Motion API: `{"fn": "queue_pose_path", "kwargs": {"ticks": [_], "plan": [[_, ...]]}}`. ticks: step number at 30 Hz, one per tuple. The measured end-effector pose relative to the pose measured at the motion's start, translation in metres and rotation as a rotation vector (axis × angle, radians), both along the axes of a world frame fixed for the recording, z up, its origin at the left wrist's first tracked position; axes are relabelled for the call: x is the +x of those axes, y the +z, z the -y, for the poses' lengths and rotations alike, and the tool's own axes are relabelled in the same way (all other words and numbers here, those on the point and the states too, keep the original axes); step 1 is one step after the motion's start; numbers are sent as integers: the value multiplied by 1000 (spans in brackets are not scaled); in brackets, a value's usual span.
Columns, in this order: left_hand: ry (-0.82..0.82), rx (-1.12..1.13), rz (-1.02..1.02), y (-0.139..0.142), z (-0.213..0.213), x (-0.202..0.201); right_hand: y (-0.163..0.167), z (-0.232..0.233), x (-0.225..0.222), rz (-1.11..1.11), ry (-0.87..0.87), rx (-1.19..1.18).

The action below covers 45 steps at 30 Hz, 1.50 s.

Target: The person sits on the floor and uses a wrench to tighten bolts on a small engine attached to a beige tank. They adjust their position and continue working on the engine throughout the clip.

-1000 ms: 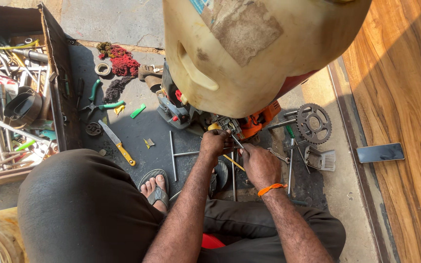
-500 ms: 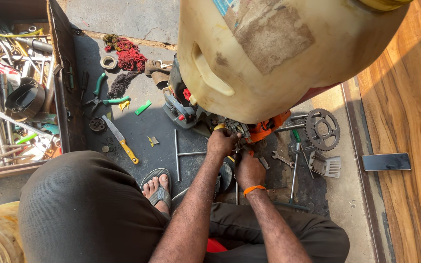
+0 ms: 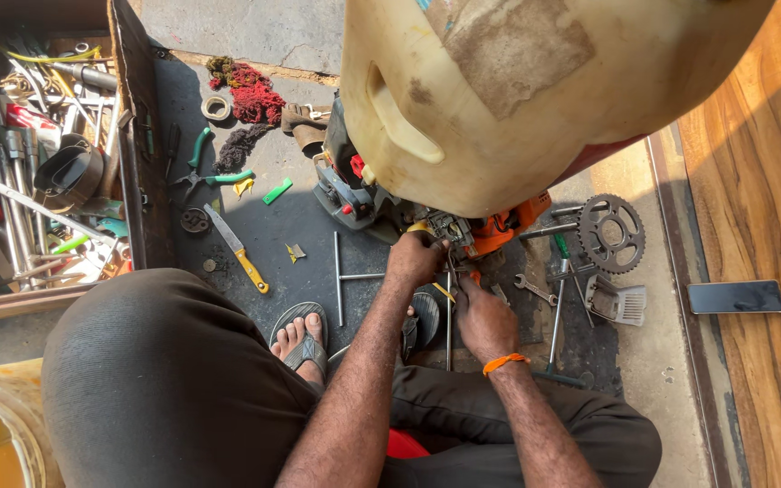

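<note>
**A:** In the head view, what is different from a second ago?

**B:** The left hand (image 3: 415,259) sits at much the same spot, just right of the frame's centre, pressed against the small engine (image 3: 463,228) under the big cream jug (image 3: 535,90). Its fingers curl around something at the engine's lower edge; I cannot tell what.

**A:** And the other hand?

**B:** The right hand (image 3: 485,318), with the orange wristband (image 3: 505,362), was lower and further right a second ago. It has come up beside the left one, closed around a thin metal rod (image 3: 449,316) that runs down toward the lower middle of the frame.

**A:** So what does that mean for the work?

**B:** Judging by that, both hands have converged on one point of the engine, so the job looks like fitting or loosening a part there, still under way.

**A:** Anything around them moved?

**B:** No. The sprocket (image 3: 611,233) lies right of the engine, the T-handled wrench (image 3: 340,276) left of the hands, the yellow-handled knife (image 3: 238,248) further left, the open toolbox (image 3: 38,154) in the upper left and the phone (image 3: 735,296) at the right edge.
</note>
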State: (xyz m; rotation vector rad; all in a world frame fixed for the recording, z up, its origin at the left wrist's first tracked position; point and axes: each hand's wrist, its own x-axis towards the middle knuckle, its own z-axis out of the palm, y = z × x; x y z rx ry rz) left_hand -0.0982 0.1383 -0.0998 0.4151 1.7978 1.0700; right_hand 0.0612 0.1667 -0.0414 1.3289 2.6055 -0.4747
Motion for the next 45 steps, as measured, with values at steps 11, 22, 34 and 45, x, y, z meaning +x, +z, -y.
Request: {"fn": "queue_pose_path", "kwargs": {"ticks": [11, 22, 34, 45], "plan": [[278, 185, 604, -7, -8, 10, 70, -9, -19, 55, 121, 199], [110, 49, 272, -7, -9, 4, -10, -9, -13, 108, -24, 72], [-62, 5, -153, 11, -2, -4, -85, -20, -10, -115, 61, -15], [175, 50, 281, -2, -7, -4, 34, -8, 5, 45, 118, 77]]}}
